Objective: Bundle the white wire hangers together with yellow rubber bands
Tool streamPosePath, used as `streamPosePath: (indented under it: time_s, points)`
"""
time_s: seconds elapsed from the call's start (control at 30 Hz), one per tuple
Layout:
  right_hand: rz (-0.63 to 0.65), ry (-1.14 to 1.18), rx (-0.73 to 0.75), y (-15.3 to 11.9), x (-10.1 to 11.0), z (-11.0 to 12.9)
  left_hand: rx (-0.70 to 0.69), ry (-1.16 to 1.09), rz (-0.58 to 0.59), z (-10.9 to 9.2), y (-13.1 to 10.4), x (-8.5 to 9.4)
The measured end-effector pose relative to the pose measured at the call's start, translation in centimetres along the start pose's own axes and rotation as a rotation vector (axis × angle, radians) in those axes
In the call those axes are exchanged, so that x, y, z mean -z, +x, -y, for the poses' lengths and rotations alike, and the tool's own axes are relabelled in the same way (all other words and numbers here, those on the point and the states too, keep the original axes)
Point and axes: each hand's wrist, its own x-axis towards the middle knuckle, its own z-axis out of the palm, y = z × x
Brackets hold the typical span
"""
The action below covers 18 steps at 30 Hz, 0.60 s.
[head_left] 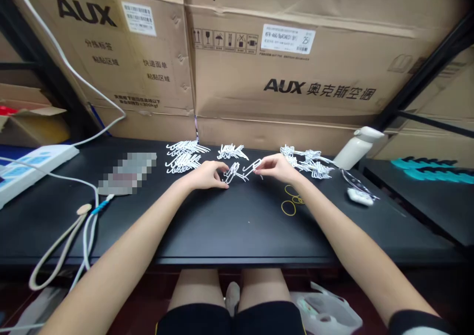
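My right hand (277, 168) pinches white wire hooks (252, 167) between thumb and fingers, just above the black table. Opposite it, my left hand (208, 175) rests low with thumb and forefinger apart, at the left edge of a small white hook group (232, 172); whether it touches them is hard to tell. Behind the hands lies another hook pile (231, 151). Two more piles of hooks (184, 163) sit left of it. Bundled hooks (314, 168) lie to the right, past my right hand. Yellow rubber bands (289, 208) are near my right forearm.
Large cardboard boxes (237, 93) stand along the table's back edge. At right are a white bottle (357, 147), a small white case (360, 196) and teal strips (433, 169). A power strip (37, 169), a blurred-out phone-like object (128, 174) and cables (91, 226) occupy the left side.
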Motion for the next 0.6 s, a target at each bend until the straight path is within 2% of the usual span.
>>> streamPosePath:
  time_s: [0.23, 0.6]
  points:
    - [-0.022, -0.006, 0.073, 0.3, -2.5, -1.5, 0.054, -0.058, 0.035, -0.1, -0.1, 0.4]
    - [-0.109, -0.157, 0.131, 0.0, -4.2, -1.1, 0.015, -0.095, 0.03, 0.4, 0.2, 0.0]
